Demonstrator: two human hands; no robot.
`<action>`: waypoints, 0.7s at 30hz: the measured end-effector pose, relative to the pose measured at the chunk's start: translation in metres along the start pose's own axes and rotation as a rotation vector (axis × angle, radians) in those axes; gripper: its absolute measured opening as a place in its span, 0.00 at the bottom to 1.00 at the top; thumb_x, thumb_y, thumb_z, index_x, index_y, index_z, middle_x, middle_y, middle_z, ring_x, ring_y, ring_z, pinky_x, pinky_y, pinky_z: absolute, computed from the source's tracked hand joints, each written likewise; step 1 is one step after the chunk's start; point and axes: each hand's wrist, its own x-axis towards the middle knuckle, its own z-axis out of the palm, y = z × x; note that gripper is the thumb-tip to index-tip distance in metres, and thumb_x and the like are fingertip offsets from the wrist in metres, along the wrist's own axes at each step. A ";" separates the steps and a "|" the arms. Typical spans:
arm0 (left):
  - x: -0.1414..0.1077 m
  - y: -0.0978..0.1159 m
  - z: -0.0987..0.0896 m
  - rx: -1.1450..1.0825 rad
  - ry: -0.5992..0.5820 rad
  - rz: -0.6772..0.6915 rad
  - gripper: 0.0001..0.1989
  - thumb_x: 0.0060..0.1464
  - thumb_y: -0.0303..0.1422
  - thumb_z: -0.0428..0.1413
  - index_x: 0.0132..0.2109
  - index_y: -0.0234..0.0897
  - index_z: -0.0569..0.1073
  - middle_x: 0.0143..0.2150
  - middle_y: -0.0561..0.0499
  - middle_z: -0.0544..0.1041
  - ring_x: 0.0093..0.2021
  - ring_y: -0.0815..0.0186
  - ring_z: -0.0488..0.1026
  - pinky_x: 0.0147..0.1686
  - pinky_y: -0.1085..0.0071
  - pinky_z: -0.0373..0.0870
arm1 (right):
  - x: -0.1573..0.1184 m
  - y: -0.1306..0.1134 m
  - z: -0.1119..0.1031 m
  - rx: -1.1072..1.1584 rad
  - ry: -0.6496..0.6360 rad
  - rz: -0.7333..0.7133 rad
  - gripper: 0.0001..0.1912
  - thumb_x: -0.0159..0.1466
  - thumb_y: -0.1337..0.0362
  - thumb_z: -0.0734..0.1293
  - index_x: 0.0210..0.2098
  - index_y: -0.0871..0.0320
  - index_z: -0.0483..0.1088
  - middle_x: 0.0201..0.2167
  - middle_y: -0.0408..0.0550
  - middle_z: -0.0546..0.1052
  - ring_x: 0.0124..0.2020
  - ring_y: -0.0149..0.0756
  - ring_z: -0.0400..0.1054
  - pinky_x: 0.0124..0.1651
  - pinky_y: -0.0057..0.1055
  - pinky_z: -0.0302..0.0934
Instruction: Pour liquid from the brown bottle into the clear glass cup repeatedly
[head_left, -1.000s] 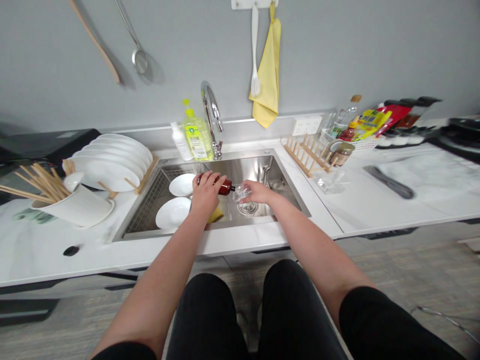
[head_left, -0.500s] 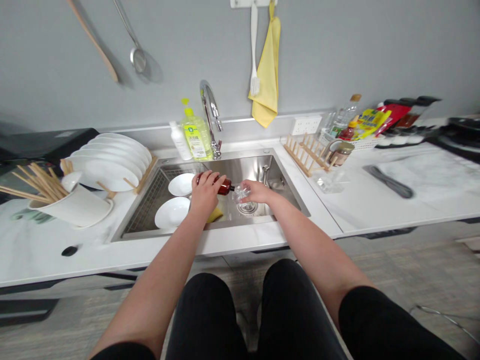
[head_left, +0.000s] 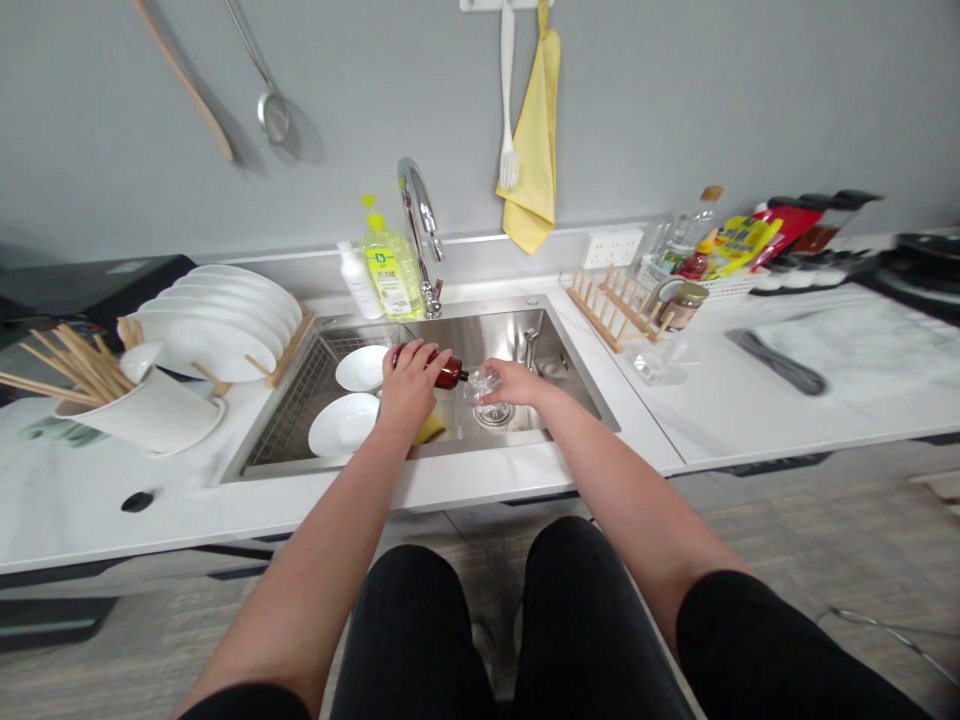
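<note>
My left hand is wrapped round a dark reddish-brown bottle, tilted nearly level above the sink. The bottle's black neck points right, at the mouth of a small clear glass. That glass is in the fingers of my right hand, tipped over the drain. Whether liquid is flowing between them I cannot make out. Beneath and left of my left hand, two white bowls lie in the sink. A yellow cloth or sponge shows beside my left wrist, partly hidden by it.
Behind the sink stand a chrome faucet, a green dish-soap bottle and a white bottle. Left are racked white plates and a chopstick holder. Right are a wooden rack, a jar and black tongs-like utensil.
Almost nothing differs. Both hands keep their hold on the bottle and the glass in the same place; the whole view has shifted very slightly.
</note>
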 end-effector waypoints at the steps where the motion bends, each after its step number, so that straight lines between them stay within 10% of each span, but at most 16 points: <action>1: 0.000 0.000 0.000 -0.002 0.002 0.000 0.34 0.63 0.21 0.52 0.72 0.48 0.78 0.72 0.42 0.79 0.76 0.44 0.67 0.79 0.38 0.53 | 0.000 0.001 0.000 0.002 -0.001 0.001 0.33 0.51 0.58 0.88 0.53 0.55 0.78 0.52 0.49 0.85 0.50 0.45 0.80 0.57 0.36 0.71; 21: 0.000 0.001 -0.001 0.019 -0.018 0.019 0.34 0.64 0.21 0.52 0.72 0.48 0.78 0.73 0.42 0.78 0.77 0.45 0.65 0.80 0.39 0.52 | 0.004 0.010 0.006 -0.042 0.000 0.012 0.36 0.52 0.55 0.89 0.55 0.54 0.77 0.54 0.50 0.86 0.52 0.46 0.82 0.57 0.35 0.72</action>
